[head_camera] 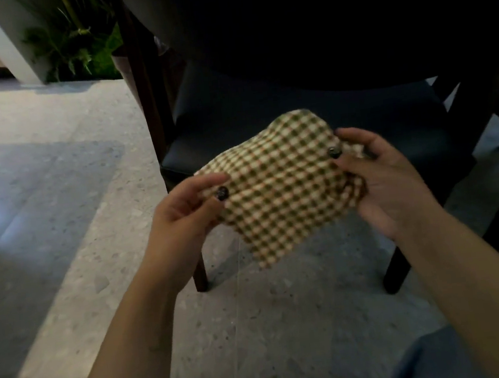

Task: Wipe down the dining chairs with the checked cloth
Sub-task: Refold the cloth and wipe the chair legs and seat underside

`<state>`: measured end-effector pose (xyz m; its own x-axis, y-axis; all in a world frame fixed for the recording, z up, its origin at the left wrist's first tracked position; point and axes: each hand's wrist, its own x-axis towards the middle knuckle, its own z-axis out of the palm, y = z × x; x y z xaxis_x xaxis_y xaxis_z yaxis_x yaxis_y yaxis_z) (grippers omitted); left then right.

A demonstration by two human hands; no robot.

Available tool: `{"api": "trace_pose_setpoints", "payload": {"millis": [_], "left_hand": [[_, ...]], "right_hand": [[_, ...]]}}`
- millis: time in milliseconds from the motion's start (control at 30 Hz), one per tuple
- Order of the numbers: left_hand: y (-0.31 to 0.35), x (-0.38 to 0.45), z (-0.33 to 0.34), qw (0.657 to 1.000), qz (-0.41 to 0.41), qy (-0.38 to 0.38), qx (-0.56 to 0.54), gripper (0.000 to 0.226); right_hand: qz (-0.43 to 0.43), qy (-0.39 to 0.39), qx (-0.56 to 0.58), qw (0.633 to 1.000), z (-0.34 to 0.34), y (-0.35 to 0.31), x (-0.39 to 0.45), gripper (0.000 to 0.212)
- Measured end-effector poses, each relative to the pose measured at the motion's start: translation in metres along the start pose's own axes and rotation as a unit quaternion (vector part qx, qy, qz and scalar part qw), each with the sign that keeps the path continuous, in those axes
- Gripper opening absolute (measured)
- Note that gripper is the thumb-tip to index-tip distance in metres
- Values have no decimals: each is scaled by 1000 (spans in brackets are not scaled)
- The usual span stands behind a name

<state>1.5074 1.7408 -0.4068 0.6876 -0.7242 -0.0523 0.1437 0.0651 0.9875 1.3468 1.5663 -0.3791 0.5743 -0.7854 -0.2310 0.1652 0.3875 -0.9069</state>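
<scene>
Both hands (left hand, right hand) pinch the checked cloth stretched between them.

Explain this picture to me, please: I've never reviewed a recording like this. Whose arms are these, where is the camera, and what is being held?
There is no machine: a person wears one camera on the head, looking forward and down, so the two bare arms are theirs. The left hand and right hand each pinch a side of the checked cloth, holding it spread in the air in front of a dark dining chair. The cloth does not appear to be wiping yet. The chair stands on a speckled stone floor, with a green plant behind.
</scene>
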Motion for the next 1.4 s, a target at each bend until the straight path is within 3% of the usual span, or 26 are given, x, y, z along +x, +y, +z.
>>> {"api": "trace_pose_setpoints", "payload": {"millis": [133, 200, 267, 400, 467, 533, 667, 967, 1033, 1100, 1267, 1333, 1400], "left_hand": [[1, 2, -5, 998, 39, 24, 47, 38], [1, 1, -3, 997, 66, 23, 38, 30], [3, 1, -4, 995, 96, 24, 22, 37], [7, 4, -12, 992, 119, 43, -8, 39], [6, 5, -12, 993, 112, 39, -3, 37], [4, 5, -10, 994, 108, 24, 14, 36], [3, 5, -13, 994, 103, 12, 18, 39], [10, 4, -27, 986, 23, -20, -162, 40], [10, 3, -27, 979, 11, -37, -202, 51], [9, 0, -24, 969, 2, -48, -243, 58], [14, -10, -7, 941, -19, -11, -337, 46], [16, -12, -5, 928, -8, -5, -373, 49], [17, -15, -4, 926, -3, -2, -377, 46]], "right_hand": [[-45, -4, 65, 997, -4, -7, 2, 18], [-57, -11, 78, 995, -7, -9, 3, 16], [-53, -44, 83, 994, -14, -14, 1, 15], [57, -201, 24, 978, -26, -14, -4, 48], [138, -237, -14, 961, -19, 3, -3, 56], [187, -221, -31, 957, -6, 23, -2, 45], [183, -181, -22, 966, 6, 34, 3, 25], [249, -128, 155, 947, 26, 73, 2, 22], [280, -124, 172, 936, 34, 87, -2, 27], [322, -158, 166, 919, 38, 98, -6, 48], [375, -283, 148, 870, 44, 120, -11, 95], [382, -284, 160, 865, 45, 128, -12, 96], [377, -281, 177, 865, 49, 127, -16, 79]]}}
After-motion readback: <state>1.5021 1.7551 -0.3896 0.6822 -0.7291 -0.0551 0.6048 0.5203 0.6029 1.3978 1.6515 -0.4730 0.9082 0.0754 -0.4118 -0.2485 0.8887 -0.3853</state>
